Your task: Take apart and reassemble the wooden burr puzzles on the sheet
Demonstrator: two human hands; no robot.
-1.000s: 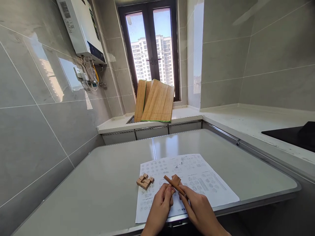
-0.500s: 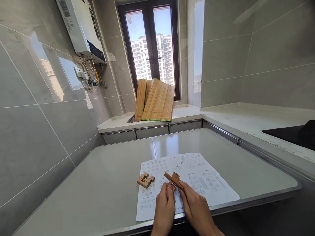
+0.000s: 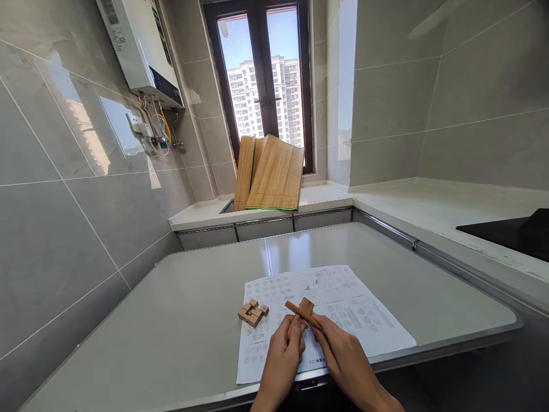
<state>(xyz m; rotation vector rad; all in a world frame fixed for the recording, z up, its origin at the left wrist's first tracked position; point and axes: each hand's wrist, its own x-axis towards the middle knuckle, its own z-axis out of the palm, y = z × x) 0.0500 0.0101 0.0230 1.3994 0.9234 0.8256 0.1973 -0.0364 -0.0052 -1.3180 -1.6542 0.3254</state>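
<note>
Both hands meet over the lower part of a printed instruction sheet [image 3: 334, 309]. My left hand [image 3: 283, 346] is closed around a flat brown wooden piece [image 3: 307, 305] that sticks up past the fingertips. A second wooden piece, a narrow stick [image 3: 295, 309], lies slantwise across it, its near end pinched by my right hand [image 3: 341, 346]. The two pieces touch and cross; whether they interlock I cannot tell. To the left, a cluster of small joined wooden cubes [image 3: 253, 313] rests on the sheet's left edge.
The sheet lies on a pale folding table [image 3: 171, 332] with a seam down its middle. Beyond are a white counter [image 3: 326, 195] with bamboo mats [image 3: 277, 174] leaning by the window, a wall-mounted water heater [image 3: 141, 51] at left, and a black cooktop [image 3: 510, 234] at right.
My hands have shifted slightly, the wrists spreading a little apart. The crossed wooden pieces have turned slightly. The cube cluster stays where it was.
</note>
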